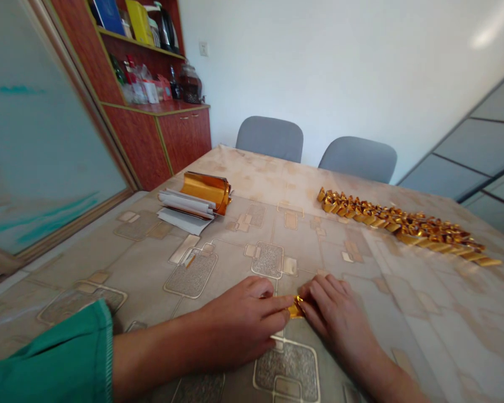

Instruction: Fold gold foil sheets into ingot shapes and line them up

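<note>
Both my hands rest near the front of the table, with a small folded piece of gold foil (296, 308) held between their fingertips. My left hand (243, 320) pinches it from the left, and my right hand (331, 308) closes over it from the right, hiding part of it. Farther back lies a long row of several folded gold foil pieces (403, 226), linked into a chain. A roll of gold foil (205, 189) sits on a stack of white paper strips (185, 210) at the back left.
A patterned beige cover (344, 358) spreads over the table. Two grey chairs (269, 138) stand beyond its far edge. A red wooden cabinet (151, 140) with cluttered shelves stands at the back left, beside a glass panel (37, 140). A green sleeve (46, 358) covers my left arm.
</note>
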The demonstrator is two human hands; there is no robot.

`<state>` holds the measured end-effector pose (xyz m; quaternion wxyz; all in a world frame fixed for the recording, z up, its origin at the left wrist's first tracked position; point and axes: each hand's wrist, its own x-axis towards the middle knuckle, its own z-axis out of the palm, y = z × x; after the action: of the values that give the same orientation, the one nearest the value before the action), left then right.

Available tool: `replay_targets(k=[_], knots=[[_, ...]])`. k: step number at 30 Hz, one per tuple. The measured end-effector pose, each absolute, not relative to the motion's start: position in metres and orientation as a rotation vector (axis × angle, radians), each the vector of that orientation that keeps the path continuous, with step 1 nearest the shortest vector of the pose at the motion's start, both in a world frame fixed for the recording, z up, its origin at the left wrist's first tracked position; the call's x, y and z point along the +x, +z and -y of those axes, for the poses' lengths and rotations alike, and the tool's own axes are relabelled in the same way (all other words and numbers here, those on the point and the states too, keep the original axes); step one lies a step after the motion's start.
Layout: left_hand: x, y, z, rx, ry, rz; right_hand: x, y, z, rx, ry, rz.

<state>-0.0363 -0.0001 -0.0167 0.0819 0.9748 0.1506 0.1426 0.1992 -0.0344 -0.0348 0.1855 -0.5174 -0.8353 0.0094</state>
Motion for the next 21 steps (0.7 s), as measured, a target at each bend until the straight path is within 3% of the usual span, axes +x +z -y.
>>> replay_targets(k=[21], knots=[[-0.035,-0.013,0.000,2.965,0.466,-0.407,0.195,-0.028,0.063,-1.550,-0.191,2.319]])
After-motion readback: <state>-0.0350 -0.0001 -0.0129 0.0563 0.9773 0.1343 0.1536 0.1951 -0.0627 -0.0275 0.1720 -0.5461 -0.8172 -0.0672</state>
